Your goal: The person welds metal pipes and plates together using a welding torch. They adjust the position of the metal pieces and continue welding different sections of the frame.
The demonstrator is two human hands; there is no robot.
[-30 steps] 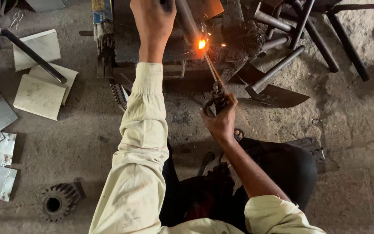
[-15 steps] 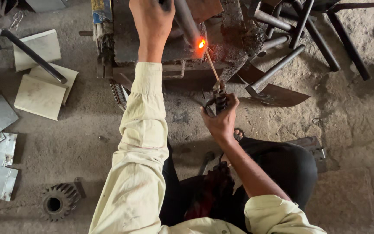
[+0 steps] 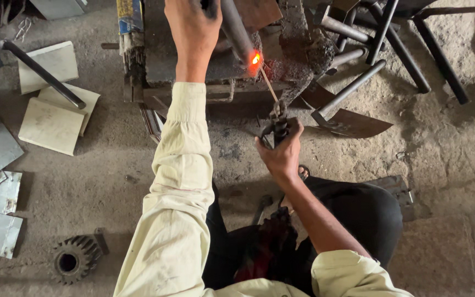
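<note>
While the left hand (image 3: 193,27) grips the steel bar (image 3: 236,30), the right hand (image 3: 280,151) clasps the electrode holder (image 3: 275,124); its rod has shortened, glowing tip (image 3: 255,58) nearer the bar, welding ongoing.

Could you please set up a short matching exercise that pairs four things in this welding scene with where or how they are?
Things:
1. Gear
2. Electrode holder
3. Pipe
4. Pale slabs

Places or states:
A. Gripped in the right hand
B. Held by the left hand, glowing orange at its lower end
C. Lying on the floor at the lower left
D. Stacked on the floor at the upper left, under a dark bar

Pairs: 1-C, 2-A, 3-B, 4-D
</note>
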